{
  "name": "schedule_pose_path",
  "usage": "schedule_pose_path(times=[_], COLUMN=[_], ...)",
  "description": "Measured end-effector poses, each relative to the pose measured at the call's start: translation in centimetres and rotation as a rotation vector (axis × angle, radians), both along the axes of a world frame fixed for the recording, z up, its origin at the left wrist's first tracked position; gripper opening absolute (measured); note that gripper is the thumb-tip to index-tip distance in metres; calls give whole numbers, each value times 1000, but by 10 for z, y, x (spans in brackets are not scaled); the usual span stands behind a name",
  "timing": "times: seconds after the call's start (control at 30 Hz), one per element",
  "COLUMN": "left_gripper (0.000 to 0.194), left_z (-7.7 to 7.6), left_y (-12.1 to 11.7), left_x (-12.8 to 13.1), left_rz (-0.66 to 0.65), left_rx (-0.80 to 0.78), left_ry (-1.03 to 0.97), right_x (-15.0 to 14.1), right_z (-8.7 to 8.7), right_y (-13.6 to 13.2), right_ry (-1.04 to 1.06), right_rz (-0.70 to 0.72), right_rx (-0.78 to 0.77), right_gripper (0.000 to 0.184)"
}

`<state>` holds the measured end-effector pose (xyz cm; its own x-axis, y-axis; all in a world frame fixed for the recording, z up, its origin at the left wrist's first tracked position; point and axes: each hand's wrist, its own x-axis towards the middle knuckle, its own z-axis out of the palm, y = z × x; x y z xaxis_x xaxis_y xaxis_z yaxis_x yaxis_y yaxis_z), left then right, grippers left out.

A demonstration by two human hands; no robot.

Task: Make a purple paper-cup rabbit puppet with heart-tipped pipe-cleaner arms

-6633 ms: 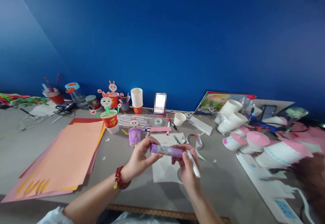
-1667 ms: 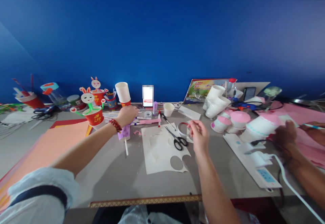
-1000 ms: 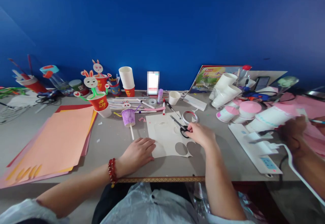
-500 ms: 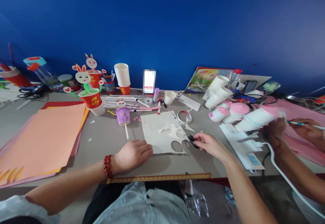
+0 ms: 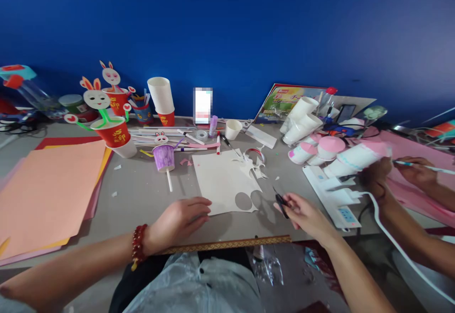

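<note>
My right hand (image 5: pixel 302 211) is closed around the handles of small black scissors (image 5: pixel 282 205), just off the right edge of a white sheet of paper (image 5: pixel 220 180). The blades point up and away over the grey table. My left hand (image 5: pixel 183 220) lies low on the table with fingers extended, their tips at the sheet's lower left edge. The sheet has a round hole near its lower right corner. White paper scraps (image 5: pixel 250 166) lie at its upper right edge, beside a roll of tape (image 5: pixel 256 156). A purple cup (image 5: pixel 164 158) with a rabbit face stands left of the sheet.
Coloured paper (image 5: pixel 53 190) is stacked at the left, near red cups (image 5: pixel 115 133) with rabbit figures. Pens and a white cup (image 5: pixel 233 129) are behind the sheet. On the right are a power strip (image 5: pixel 332 199), pink-topped cups (image 5: pixel 330 148) and a co-worker's hand (image 5: pixel 415 173) holding a marker.
The loose scraps have moved from the middle of the sheet to its upper right edge. My right hand has drawn the scissors right, off the paper. The view has shifted slightly.
</note>
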<state>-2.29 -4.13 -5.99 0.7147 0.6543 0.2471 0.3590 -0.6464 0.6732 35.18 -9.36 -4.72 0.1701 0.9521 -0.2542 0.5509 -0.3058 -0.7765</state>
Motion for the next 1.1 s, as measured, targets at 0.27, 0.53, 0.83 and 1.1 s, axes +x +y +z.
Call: schedule_pose_path(times=[0.27, 0.53, 0.83, 1.1], left_gripper=[23, 60, 31, 30], left_z=[-9, -14, -3, -6], left_y=[-29, -37, -12, -14], left_x=[14, 31, 53, 61], left_rz=[244, 554, 346, 289], left_rx=[-802, -1063, -1521, -1489], left_ry=[-549, -829, -745, -689], right_x=[-77, -112, -119, -130], right_z=[-9, -32, -19, -21], right_y=[-77, -93, -69, -63], right_ry=[648, 731, 781, 791], right_rz=[-14, -82, 26, 19], right_rx=[-423, -401, -436, -396], right_gripper=[65, 63, 61, 61])
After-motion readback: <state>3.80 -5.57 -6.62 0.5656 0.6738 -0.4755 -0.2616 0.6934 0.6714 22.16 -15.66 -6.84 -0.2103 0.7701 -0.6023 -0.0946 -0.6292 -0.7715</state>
